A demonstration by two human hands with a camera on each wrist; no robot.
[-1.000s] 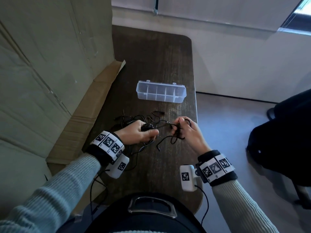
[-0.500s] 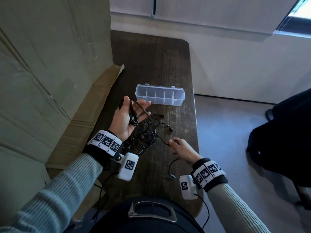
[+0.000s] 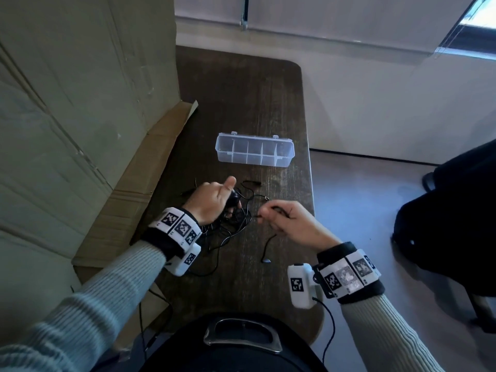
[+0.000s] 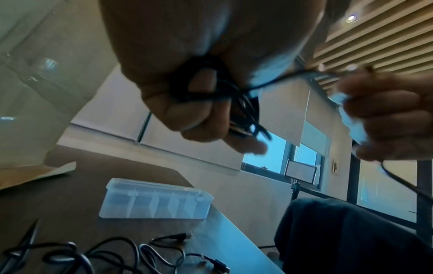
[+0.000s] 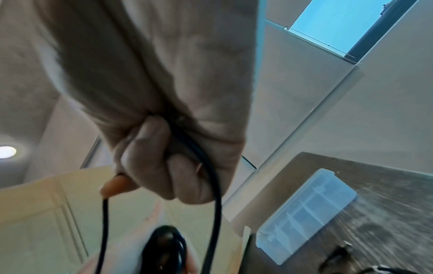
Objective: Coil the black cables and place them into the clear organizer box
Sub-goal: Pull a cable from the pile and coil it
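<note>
both hands (image 3: 212, 201) gripping cable (image 4: 206, 89) (seemingly one)

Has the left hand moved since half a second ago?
Yes. The left hand has come down and turned palm-down, farther from the clear organizer box, gripping coiled black cable over the table.

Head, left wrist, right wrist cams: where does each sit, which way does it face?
Head: on the head, looking down at the table; both hands, sleeves show.
Left wrist: under the left hand, looking up past its cable coil; right hand shows.
Right wrist: under the right hand, looking up along the cable.
All share the clear box.
</note>
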